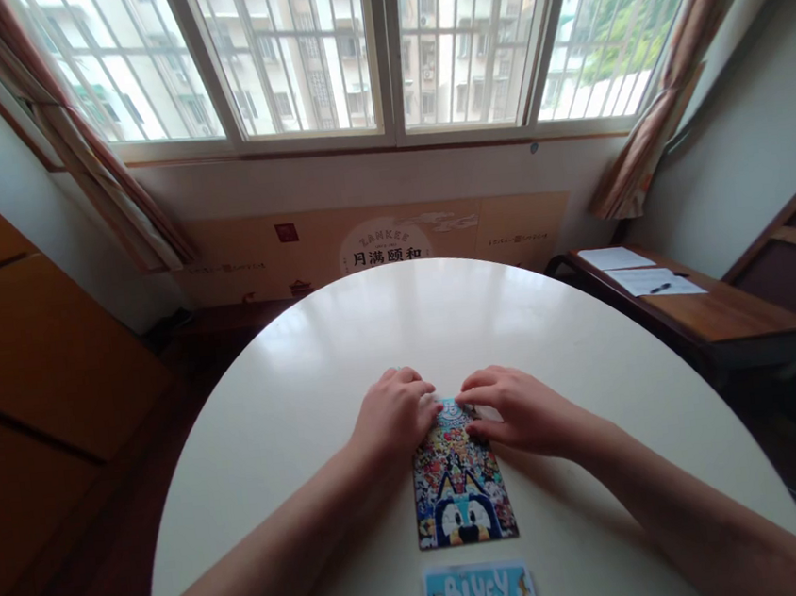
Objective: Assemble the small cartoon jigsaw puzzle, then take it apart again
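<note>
A tall rectangular picture card (452, 482), crowded with small colourful figures and a large blue cartoon dog's face, lies flat on the white table. My left hand (397, 410) rests at its upper left edge, fingers loosely bent, fingertips at the top corner. From the other side, my right hand (516, 409) reaches over the upper right edge, its thumb and fingers apart and touching the card near the top. Part of the lettering there is covered by my fingers. Closer to me lies a light-blue item lettered "Bluey" (480, 595), cut off by the bottom of the view.
The round white table (271, 378) has a curved far edge. At right, a wooden side bench (720, 316) holds papers (656, 282) and a dark pen. Wooden cabinets (41, 354) stand at left. Beyond are a printed cardboard panel (236, 244) and barred windows.
</note>
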Motion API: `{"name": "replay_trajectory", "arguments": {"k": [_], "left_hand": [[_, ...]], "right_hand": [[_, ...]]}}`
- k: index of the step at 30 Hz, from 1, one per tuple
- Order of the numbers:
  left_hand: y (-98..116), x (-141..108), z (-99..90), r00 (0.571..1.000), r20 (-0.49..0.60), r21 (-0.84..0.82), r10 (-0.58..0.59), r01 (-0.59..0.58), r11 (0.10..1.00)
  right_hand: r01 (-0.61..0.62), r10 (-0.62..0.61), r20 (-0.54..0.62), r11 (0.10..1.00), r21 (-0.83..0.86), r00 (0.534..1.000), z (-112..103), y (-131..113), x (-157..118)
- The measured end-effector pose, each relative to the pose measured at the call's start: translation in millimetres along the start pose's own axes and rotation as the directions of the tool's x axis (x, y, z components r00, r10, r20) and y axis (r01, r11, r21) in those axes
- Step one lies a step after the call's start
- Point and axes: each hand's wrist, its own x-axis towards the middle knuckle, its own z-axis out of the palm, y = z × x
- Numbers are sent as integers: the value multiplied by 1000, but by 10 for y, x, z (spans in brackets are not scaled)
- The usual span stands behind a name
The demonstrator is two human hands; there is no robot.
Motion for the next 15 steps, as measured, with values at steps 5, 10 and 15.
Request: {"name": "replay_trajectory", "arguments": {"k": [5,10,15], "left_hand": [[20,13,31,999,39,-11,-24,24,1000],[8,26,54,997,36,-54,-61,63,997],[-20,25,64,996,19,-110,-83,84,990]], "right_hand": [[-22,22,23,1000,-15,999,7,-46,37],[-40,41,24,999,-29,999,4,-76,43],[-50,51,18,998,-34,999,9,-90,40]]}}
